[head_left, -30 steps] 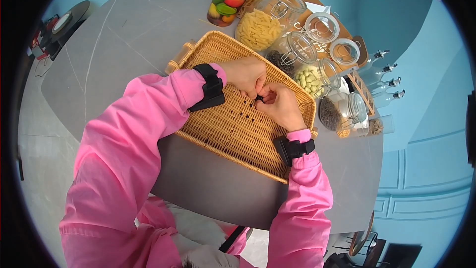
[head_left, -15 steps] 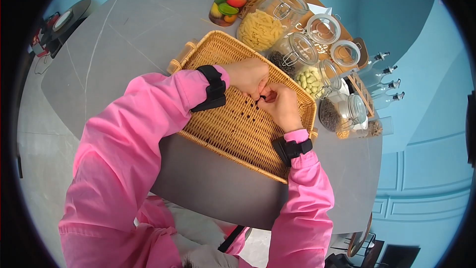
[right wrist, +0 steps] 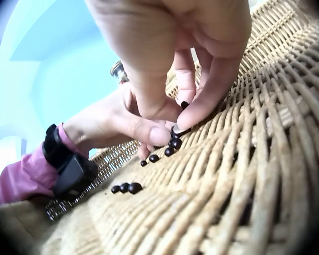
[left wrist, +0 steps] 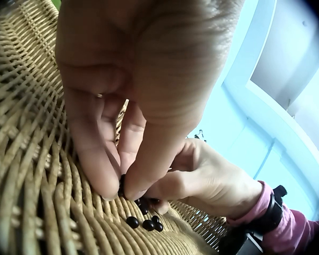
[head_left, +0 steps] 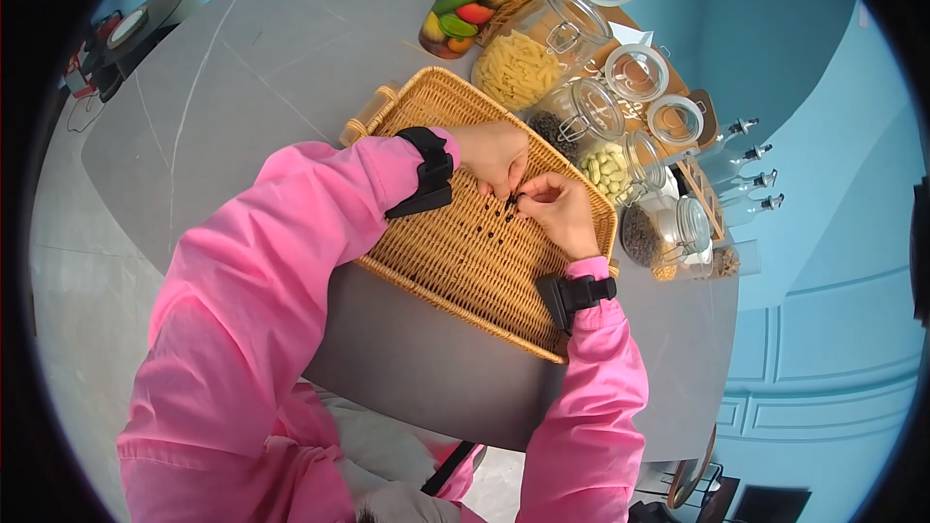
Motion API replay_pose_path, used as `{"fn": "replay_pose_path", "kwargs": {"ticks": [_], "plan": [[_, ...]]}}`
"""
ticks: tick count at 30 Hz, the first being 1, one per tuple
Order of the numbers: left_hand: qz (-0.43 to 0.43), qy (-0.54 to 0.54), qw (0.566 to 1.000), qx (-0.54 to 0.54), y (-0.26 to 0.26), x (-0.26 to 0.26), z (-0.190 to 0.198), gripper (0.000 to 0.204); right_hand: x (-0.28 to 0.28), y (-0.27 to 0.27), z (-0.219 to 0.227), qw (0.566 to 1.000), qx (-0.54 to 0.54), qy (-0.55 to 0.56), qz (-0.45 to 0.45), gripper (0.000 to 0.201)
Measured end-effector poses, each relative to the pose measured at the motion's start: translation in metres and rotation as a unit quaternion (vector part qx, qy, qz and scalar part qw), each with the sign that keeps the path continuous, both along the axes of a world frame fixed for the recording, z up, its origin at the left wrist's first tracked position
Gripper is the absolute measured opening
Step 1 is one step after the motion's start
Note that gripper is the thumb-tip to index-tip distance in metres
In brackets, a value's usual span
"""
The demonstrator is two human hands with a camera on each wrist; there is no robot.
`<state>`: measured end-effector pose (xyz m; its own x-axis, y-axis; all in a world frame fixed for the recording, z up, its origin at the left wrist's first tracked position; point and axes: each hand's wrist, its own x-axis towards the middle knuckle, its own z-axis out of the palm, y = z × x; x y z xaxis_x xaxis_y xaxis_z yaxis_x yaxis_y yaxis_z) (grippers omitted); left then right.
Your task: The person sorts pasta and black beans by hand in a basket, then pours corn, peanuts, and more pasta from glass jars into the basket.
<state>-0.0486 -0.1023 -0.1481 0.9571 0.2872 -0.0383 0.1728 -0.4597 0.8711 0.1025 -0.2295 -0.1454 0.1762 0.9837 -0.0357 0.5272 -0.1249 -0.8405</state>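
Note:
A wicker tray (head_left: pixel 446 261) lies under both hands, with several small shiny black beans (right wrist: pixel 133 188) on its weave. My left hand (head_left: pixel 494 157) reaches down into it, thumb and forefinger pinching a black bean (left wrist: pixel 122 183) close over the weave. Facing it, my right hand (head_left: pixel 562 218) pinches another black bean (right wrist: pixel 184 104) between thumb and forefinger. The fingertips of the two hands are nearly together, and more beans (left wrist: pixel 149 225) lie just beneath them. In the wrist views, each hand partly hides the other's fingers.
Along the tray's far side stand clip-lid glass jars, one with pasta (head_left: pixel 518 68), one with pale green beans (head_left: pixel 605 172), others with dark contents. A container with a vegetable print (head_left: pixel 467 5) stands behind the tray. Glass bottles (head_left: pixel 746 174) are at the right. The grey table (head_left: pixel 426 358) extends around the tray.
My two hands have moved slightly apart, and more beans show on the weave between and below the fingertips. The head view has shifted a little.

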Motion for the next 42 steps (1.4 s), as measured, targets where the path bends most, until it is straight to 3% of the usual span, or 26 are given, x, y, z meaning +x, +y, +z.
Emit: {"fn": "replay_pose_path", "kwargs": {"ticks": [1,6,8,13,17,19,22,36,42], "plan": [[0.001,-0.002,1.000,0.000,0.001,0.000,0.000,0.011,0.001,0.000,0.002,0.997,-0.017,0.081,-0.004,0.013],[-0.003,0.011,1.000,0.017,0.000,-0.001,0.003,0.007,0.005,-0.003,0.032,0.995,-0.014,0.099,-0.009,0.013],[0.000,0.012,1.000,0.008,0.000,0.000,0.003,0.006,0.011,0.001,0.053,0.993,0.034,0.109,0.011,0.014],[-0.007,0.011,1.000,0.019,0.001,0.000,0.003,0.008,0.030,0.039,0.106,0.992,0.120,0.031,-0.038,0.014],[-0.005,0.012,1.000,0.024,0.000,0.000,0.002,0.011,0.052,0.073,0.096,0.977,0.144,-0.117,-0.101,0.014],[-0.013,0.007,0.999,0.032,0.001,-0.001,0.002,0.013,0.058,0.080,0.086,0.949,0.139,-0.250,-0.131,0.014],[-0.009,0.011,1.000,0.022,0.001,-0.001,0.003,0.011,0.047,0.081,0.088,0.916,0.143,-0.349,-0.139,0.014],[-0.008,0.012,1.000,0.011,0.001,-0.002,0.004,0.009,0.039,0.082,0.079,0.913,0.190,-0.345,-0.109,0.020],[-0.021,-0.002,0.999,-0.028,0.006,0.000,-0.001,0.008,0.014,0.037,0.086,0.914,0.295,-0.212,-0.184,0.023]]}}
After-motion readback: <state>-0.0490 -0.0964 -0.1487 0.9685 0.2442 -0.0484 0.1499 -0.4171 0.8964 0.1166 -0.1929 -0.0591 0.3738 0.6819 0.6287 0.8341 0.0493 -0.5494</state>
